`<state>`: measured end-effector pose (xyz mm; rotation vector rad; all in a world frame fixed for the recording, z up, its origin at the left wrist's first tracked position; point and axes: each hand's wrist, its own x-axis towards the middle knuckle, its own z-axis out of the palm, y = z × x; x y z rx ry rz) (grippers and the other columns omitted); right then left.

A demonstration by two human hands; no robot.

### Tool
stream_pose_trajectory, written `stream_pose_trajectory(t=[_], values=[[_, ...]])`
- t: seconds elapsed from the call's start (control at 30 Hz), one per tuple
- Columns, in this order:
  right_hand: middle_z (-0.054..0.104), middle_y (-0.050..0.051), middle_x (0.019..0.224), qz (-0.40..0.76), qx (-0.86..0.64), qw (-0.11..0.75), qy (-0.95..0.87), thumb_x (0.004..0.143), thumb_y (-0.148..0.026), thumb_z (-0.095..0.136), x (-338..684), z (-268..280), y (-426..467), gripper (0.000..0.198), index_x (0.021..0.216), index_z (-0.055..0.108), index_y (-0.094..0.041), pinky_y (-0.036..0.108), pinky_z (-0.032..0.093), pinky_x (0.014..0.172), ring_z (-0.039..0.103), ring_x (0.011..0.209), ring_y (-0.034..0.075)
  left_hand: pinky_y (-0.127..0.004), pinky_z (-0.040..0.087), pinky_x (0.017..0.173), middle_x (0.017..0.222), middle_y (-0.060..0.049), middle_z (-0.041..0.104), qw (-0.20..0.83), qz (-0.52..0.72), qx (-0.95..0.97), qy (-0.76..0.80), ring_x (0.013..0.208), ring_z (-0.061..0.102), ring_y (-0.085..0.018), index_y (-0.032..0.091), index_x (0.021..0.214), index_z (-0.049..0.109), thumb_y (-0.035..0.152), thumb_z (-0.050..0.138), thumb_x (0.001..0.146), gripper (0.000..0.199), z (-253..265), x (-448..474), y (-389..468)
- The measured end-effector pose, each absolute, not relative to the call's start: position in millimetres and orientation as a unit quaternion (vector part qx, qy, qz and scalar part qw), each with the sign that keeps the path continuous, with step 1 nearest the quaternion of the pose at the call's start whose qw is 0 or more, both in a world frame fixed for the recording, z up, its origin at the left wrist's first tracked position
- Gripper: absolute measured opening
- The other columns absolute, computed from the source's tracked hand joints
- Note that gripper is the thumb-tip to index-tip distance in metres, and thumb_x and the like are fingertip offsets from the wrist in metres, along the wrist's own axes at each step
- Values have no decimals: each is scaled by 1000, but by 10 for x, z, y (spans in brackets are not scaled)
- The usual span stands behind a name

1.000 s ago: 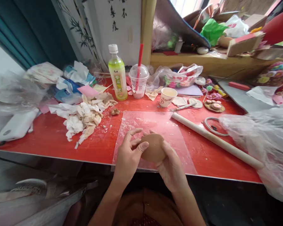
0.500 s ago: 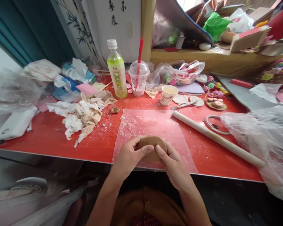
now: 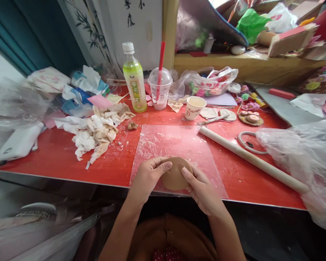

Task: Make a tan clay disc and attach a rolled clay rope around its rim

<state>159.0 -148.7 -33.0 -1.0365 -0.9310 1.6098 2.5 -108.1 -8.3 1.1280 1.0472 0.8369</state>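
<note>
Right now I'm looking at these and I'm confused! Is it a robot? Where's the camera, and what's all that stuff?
No robot here: these are a person's own bare hands. Each picture comes from one camera worn on that person's head, looking forward and down. The left hand and right hand together hold a flat brown disc, thumbs on its face. Beneath is a see-through sheet on a red table. To its right lies a long pale rod; to its left, crumpled tissues. Farther back stand a bottle and a paper cup.
</note>
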Motion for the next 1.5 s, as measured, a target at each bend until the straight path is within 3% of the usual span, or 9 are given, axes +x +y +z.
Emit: stream_pose_trajectory(t=[0.17, 0.33, 0.67, 0.83, 0.9, 1.0, 1.17, 1.33, 1.5], values=[[65, 0, 116, 652, -435, 489, -381, 84, -35, 63, 1582, -315, -1477, 30, 114, 61, -31, 30, 46, 93, 59, 110, 17, -20, 47, 79, 103, -3, 70, 706, 325, 470, 418, 94, 62, -14, 20, 110, 65, 35, 67, 78, 35, -51, -30, -1094], [68, 0, 110, 626, -448, 512, -380, 81, -33, 67, 1543, -348, -1487, 28, 108, 63, -29, 28, 49, 86, 62, 102, 18, -20, 47, 79, 108, -3, 69, 703, 319, 488, 408, 98, 63, -15, 20, 111, 64, 26, 69, 76, 35, -25, -30, -1114], [67, 4, 112, 630, -460, 514, -356, 80, -38, 66, 1532, -279, -1489, 34, 111, 63, -24, 34, 48, 91, 61, 106, 22, -26, 49, 85, 111, -4, 68, 697, 328, 494, 403, 101, 63, -17, 21, 113, 62, 24, 68, 76, 38, -36, -14, -1132], [64, 4, 120, 624, -471, 513, -355, 83, -42, 62, 1540, -281, -1479, 38, 118, 60, -27, 34, 49, 90, 58, 112, 22, -26, 49, 80, 103, -4, 69, 672, 332, 506, 428, 95, 63, -17, 19, 105, 64, 28, 70, 74, 34, -24, 12, -1125], [60, 4, 126, 641, -453, 521, -335, 85, -47, 57, 1547, -293, -1472, 40, 121, 59, -29, 34, 52, 86, 58, 112, 22, -23, 48, 76, 96, -4, 69, 654, 371, 486, 446, 89, 63, -15, 17, 98, 64, 30, 71, 74, 29, -38, 44, -1126], [65, 6, 116, 675, -406, 529, -316, 88, -50, 51, 1541, -311, -1455, 37, 113, 65, -26, 34, 54, 79, 63, 102, 22, -20, 47, 73, 89, -2, 67, 631, 468, 406, 468, 82, 61, -11, 15, 92, 59, 30, 73, 72, 28, -72, 87, -1129], [70, 3, 103, 607, -452, 555, -346, 85, -42, 59, 1478, -376, -1469, 25, 103, 70, -27, 33, 52, 79, 64, 95, 20, -22, 47, 76, 97, -1, 65, 619, 473, 418, 467, 88, 61, -12, 22, 112, 52, 29, 75, 70, 49, -69, 69, -1122], [71, 2, 100, 476, -559, 567, -374, 85, -44, 57, 1451, -421, -1519, 27, 100, 71, -26, 35, 48, 83, 63, 93, 21, -25, 45, 74, 90, -1, 66, 544, 348, 560, 518, 84, 59, -15, 20, 95, 64, 33, 71, 73, 27, -20, 27, -1138], [68, 0, 106, 515, -501, 582, -381, 83, -38, 62, 1447, -381, -1493, 24, 104, 64, -28, 30, 48, 82, 62, 95, 18, -24, 46, 73, 89, -1, 66, 551, 428, 500, 513, 84, 60, -15, 18, 92, 62, 34, 69, 74, 25, -51, 84, -1154]])
